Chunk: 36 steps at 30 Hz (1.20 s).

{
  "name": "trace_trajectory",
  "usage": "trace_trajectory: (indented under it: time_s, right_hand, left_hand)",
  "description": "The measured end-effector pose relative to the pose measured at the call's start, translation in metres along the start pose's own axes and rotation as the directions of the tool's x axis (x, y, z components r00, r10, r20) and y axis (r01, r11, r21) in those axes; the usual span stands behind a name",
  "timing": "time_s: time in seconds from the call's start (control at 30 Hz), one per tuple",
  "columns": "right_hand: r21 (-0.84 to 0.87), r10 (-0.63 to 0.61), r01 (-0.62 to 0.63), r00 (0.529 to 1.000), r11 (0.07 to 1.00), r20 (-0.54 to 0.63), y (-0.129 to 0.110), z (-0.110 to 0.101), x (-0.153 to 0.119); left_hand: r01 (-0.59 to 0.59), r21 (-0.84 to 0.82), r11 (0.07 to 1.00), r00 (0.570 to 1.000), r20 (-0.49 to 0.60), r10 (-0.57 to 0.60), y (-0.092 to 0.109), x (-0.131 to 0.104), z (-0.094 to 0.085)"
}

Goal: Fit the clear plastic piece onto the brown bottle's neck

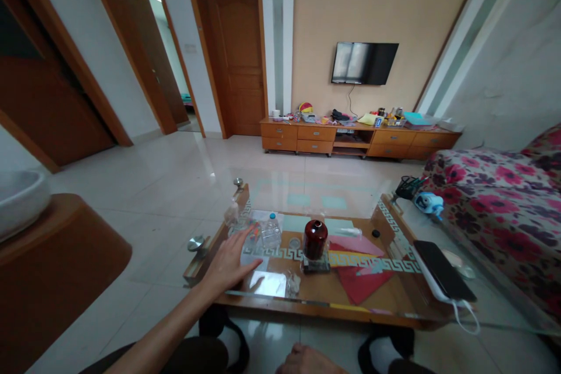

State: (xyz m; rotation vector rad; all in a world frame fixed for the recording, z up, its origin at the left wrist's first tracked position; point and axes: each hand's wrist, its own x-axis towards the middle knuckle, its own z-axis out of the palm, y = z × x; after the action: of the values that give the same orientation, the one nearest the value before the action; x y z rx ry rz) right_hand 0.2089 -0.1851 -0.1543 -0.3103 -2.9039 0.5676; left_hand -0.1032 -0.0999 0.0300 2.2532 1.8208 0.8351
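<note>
Hidden or cut off: the right hand (309,360) is cropped by the lower edge at six o'clock, its palm out of sight; glare and see-through glass blur the small clear items around the left hand (230,263), and I can't make out whether its fingertips touch anything.
Left grip: released, fingers spread and thumb apart, clasping nothing that I can see.
Right grip: fingers curled in; I can't tell whether they are clenched on something.
Clear plastic bottle (271,235): just beside the left hand's fingers, at ten o'clock from the red-brown bottle (315,239).
Which way they point: both bottles upright, long axes vertical, the blue cap (272,216) up on one, the neck up on the other.
Surface: a glass-topped coffee table (350,311) with a Greek-key border; red paper (363,285) shows at four o'clock from the red-brown bottle, a dark smartphone (443,270) farther off that way.
Room: pale tiled floor, wooden door (236,58) at eleven, wall-mounted television (365,63) at one above a low cabinet (315,139), flower-patterned sofa (495,187) at two.
</note>
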Motion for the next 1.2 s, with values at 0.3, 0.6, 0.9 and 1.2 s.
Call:
trace_trajectory:
  time_s: [0.3, 0.6, 0.9, 1.2]
  right_hand:
    - [-0.237, -0.036, -0.074, 0.904, 0.969, -0.427, -0.009, -0.278, -0.024]
    - [-0.006, 0.29, -0.412, 0.651, 0.911, -0.702, 0.032, -0.339, -0.043]
    - [0.169, 0.389, -0.37, 0.67, 0.913, -0.632, 0.047, -0.331, -0.024]
    - [0.382, 0.466, -0.277, 0.643, 0.882, -0.608, 0.054, -0.331, -0.001]
  left_hand:
    - [0.163, -0.155, 0.974, 0.964, 0.237, -0.123, 0.007, 0.08, 0.001]
    - [0.115, -0.041, 0.993, 0.987, 0.117, -0.109, 0.031, 0.103, -0.002]
    - [-0.104, -0.116, 0.988, 0.993, -0.062, 0.097, 0.102, 0.12, -0.011]
    - [-0.254, -0.29, 0.923, 0.967, -0.072, 0.243, 0.159, 0.128, -0.016]
